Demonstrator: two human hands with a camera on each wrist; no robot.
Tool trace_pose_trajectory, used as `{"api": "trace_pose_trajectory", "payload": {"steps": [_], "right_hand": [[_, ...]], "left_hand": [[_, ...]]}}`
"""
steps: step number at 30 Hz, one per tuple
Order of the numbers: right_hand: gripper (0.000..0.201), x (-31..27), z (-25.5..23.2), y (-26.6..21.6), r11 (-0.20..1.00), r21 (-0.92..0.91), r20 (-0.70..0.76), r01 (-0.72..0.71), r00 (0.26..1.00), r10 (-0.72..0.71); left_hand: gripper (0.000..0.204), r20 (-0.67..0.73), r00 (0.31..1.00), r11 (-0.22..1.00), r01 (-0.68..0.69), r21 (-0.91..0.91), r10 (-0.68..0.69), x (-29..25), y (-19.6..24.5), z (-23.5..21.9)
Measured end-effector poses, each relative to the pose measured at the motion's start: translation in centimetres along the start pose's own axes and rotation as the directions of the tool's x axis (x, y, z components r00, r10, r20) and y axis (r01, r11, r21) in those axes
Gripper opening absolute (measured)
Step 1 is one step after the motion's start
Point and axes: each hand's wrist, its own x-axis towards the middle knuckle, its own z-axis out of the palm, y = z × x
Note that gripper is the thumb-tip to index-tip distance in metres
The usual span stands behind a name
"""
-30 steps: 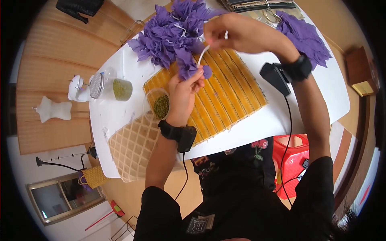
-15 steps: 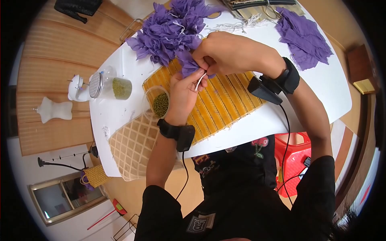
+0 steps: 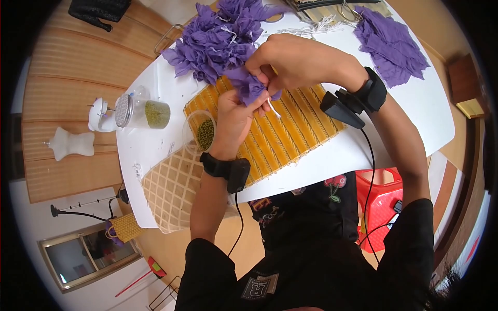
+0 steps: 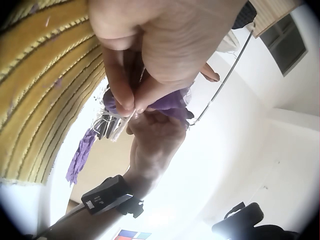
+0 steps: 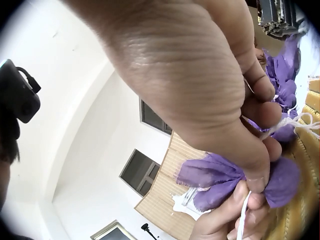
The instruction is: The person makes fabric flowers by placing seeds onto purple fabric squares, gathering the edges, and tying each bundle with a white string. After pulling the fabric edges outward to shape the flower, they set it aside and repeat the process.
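Observation:
Between both hands, above the yellow striped cloth [image 3: 290,135], is a gathered piece of purple fabric [image 3: 248,85] with a white cord [image 3: 273,109]. The left hand [image 3: 234,120] pinches fabric and cord between thumb and fingers. Close against it, the right hand [image 3: 301,63] has its thumb and fingers pinched at the same spot. In the right wrist view, purple petals [image 5: 212,172] spread to both sides of the fingertips, the white cord [image 5: 243,215] hangs below, and more white string [image 5: 295,122] runs by the curled fingers.
A purple fabric heap [image 3: 218,41] lies behind the hands, and another purple cloth [image 3: 391,46] at the back right. Beside the left wrist stands a clear cup of green beans [image 3: 205,133]; farther left is a lidded jar [image 3: 155,114]. A latticed cloth [image 3: 174,189] overlaps the near-left table edge.
The right hand has come down and left to meet the left hand. The white cord, earlier stretched up to the right hand, now hangs down to the right from the left hand's fingers.

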Motion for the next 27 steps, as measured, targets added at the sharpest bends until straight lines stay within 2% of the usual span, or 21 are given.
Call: {"api": "trace_pose_trajectory", "payload": {"steps": [4, 6, 8, 12, 15, 17, 21, 24, 26, 27], "right_hand": [[0.018, 0.0, -0.2, 0.1, 1.0, 0.022, 0.033, -0.016, 0.999, 0.015], [0.019, 0.0, -0.4, 0.4, 0.999, 0.035, 0.042, -0.01, 0.999, 0.008], [0.017, 0.1, -0.8, 1.0, 0.977, 0.212, 0.106, 0.013, 0.994, -0.036], [0.011, 0.2, -0.3, 2.7, 0.936, 0.337, 0.044, 0.102, 0.991, -0.124], [0.007, 0.2, -0.3, 3.1, 0.921, 0.386, 0.052, 0.046, 0.996, -0.071], [0.008, 0.1, -0.5, 3.0, 0.917, 0.395, 0.104, -0.057, 0.994, 0.017], [0.013, 0.2, 0.8, 3.7, 0.896, 0.439, 0.058, -0.062, 0.998, 0.04], [0.013, 0.1, 1.7, 4.3, 0.864, 0.492, 0.051, -0.108, 0.994, 0.096], [0.011, -0.2, 2.5, 4.1, 0.856, 0.505, 0.046, -0.113, 0.994, 0.104], [0.01, -0.6, 3.1, 3.9, 0.793, 0.594, 0.041, -0.139, 0.989, 0.142]], "left_hand": [[0.011, 0.011, 1.0, 0.999, -0.024, 0.03, 0.024, -0.1, 0.0, 0.3], [0.013, -0.016, 1.0, 0.999, -0.018, -0.027, 0.018, -0.1, 0.1, 0.4], [0.013, -0.042, 0.999, 0.997, -0.012, -0.077, 0.009, -0.3, 0.1, 0.6], [0.016, -0.067, 0.998, 0.977, -0.011, -0.211, -0.003, -0.2, 0.0, 0.4], [0.018, -0.1, 0.995, 0.971, -0.035, -0.235, 0.012, -0.3, 0.2, 0.7], [0.018, -0.13, 0.991, 0.971, -0.047, -0.233, 0.017, -0.4, 0.4, 1.1], [0.019, -0.184, 0.982, 0.963, -0.089, -0.255, 0.042, -0.3, 0.4, 1.3], [0.02, -0.183, 0.978, 0.957, -0.146, -0.251, 0.101, -0.2, 0.1, 1.0], [0.02, -0.154, 0.984, 0.948, -0.13, -0.289, 0.088, -0.2, -0.2, 0.5], [0.02, -0.121, 0.99, 0.939, -0.105, -0.326, 0.069, -0.2, -0.3, 0.3]]}}
